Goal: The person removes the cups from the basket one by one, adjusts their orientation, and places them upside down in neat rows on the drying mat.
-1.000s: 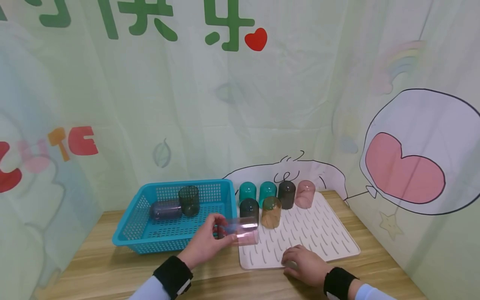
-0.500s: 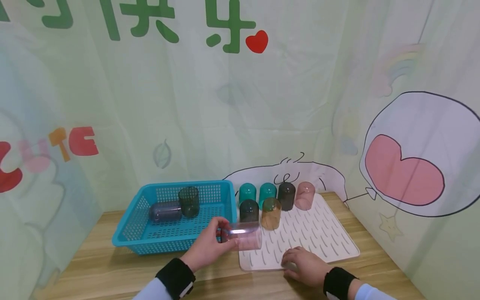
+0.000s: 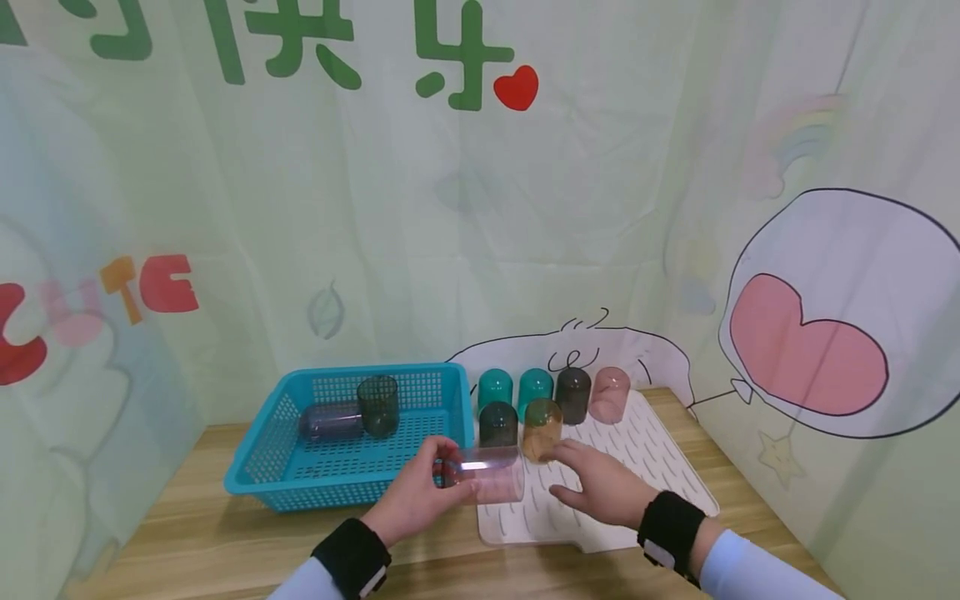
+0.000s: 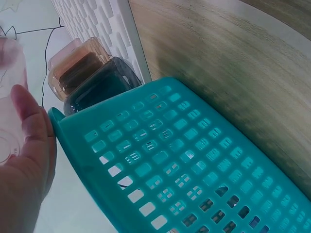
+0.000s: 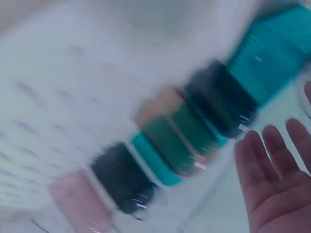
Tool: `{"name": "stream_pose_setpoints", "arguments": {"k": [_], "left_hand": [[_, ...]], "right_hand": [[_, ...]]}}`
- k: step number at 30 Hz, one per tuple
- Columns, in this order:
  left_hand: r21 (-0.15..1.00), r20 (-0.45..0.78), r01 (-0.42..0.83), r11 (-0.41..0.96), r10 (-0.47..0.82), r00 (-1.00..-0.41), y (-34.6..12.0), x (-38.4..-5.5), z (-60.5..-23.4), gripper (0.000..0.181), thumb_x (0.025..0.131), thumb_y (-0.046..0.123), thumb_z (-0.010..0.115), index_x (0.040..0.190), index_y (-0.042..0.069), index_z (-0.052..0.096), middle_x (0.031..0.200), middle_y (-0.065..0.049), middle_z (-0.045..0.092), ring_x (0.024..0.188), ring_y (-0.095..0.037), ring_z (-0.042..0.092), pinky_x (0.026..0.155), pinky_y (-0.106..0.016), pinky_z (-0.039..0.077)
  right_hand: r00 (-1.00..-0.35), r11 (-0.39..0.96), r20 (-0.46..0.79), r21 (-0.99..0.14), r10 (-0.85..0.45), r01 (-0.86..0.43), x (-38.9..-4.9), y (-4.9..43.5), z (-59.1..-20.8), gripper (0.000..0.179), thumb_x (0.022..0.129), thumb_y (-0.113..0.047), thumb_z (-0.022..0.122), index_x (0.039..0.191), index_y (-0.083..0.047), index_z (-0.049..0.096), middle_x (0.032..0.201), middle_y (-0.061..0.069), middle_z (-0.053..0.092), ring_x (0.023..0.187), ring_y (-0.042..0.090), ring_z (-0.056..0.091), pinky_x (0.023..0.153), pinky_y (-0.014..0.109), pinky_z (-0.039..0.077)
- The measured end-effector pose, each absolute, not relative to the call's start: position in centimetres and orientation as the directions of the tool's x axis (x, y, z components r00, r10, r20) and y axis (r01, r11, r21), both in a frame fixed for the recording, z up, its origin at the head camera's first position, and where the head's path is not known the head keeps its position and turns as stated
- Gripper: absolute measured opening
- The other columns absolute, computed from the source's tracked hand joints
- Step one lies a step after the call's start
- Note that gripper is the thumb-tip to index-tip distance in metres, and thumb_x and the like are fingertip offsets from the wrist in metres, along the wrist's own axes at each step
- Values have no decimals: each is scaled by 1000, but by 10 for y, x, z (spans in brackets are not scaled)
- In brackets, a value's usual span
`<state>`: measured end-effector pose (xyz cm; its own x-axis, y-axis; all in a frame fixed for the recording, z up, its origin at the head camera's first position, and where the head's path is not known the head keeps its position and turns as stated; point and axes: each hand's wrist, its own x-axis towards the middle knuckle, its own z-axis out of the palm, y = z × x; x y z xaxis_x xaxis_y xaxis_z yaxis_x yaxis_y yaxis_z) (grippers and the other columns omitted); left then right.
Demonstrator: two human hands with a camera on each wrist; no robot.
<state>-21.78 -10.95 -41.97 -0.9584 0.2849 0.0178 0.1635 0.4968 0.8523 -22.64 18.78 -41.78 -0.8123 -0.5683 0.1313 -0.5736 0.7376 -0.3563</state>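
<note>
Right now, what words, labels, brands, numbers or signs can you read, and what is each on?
"快乐": green characters on the printed backdrop, tops cropped, beside a red heart; the character before is too cropped to read.
"UTE": coloured letters on the backdrop; the red letter before is cut off, likely a C.
Tinted tumblers, turquoise basket: no text I can make out.

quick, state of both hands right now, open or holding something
Left hand: holding a clear pink cup on its side.
Right hand: open, holding nothing.
</note>
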Motion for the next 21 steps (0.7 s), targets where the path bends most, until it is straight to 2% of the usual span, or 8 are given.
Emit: {"name": "stream_pose_setpoints", "arguments": {"k": [4, 8, 13, 16, 21], "left_hand": [[853, 28, 176, 492, 294, -955, -110, -217, -419, 72, 75, 56, 73, 125, 14, 40, 120, -8, 51, 105, -26, 49, 86, -43, 53], [856, 33, 185, 483, 306, -951, -111, -218, -419, 72, 76, 56, 72, 125, 14, 40, 120, -8, 51, 104, -25, 49, 85, -42, 54], [870, 37, 190, 455, 323, -946, -112, -217, -417, 68, 80, 50, 72, 126, 13, 38, 120, -9, 52, 102, -22, 50, 81, -38, 54], [873, 38, 189, 449, 322, -946, -111, -216, -416, 69, 79, 50, 72, 126, 13, 38, 120, -9, 53, 101, -21, 51, 79, -38, 54], [868, 26, 182, 462, 324, -946, -111, -215, -418, 75, 77, 54, 72, 129, 14, 36, 123, -9, 52, 102, -21, 52, 83, -39, 55]], "right_hand": [[-781, 691, 198, -374, -592, -619, -225, 163, -382, 50, 90, -33, 65, 136, -27, 47, 134, -5, 50, 117, 9, 47, 98, 40, 48], [-685, 601, 216, -347, -696, -720, -223, 138, -364, 58, 89, -40, 64, 141, -33, 39, 138, -6, 45, 118, 11, 45, 95, 38, 50], [-546, 508, 219, -207, -809, -836, -223, 112, -363, 65, 87, -46, 65, 144, -28, 39, 138, 2, 45, 119, 15, 44, 93, 34, 51], [-515, 499, 208, -127, -831, -857, -224, 102, -367, 68, 85, -45, 68, 144, -29, 39, 137, 3, 47, 119, 14, 44, 92, 31, 51], [-479, 478, 206, -60, -853, -877, -225, 94, -375, 70, 83, -41, 72, 144, -31, 38, 135, 2, 50, 117, 15, 45, 94, 31, 50]]}}
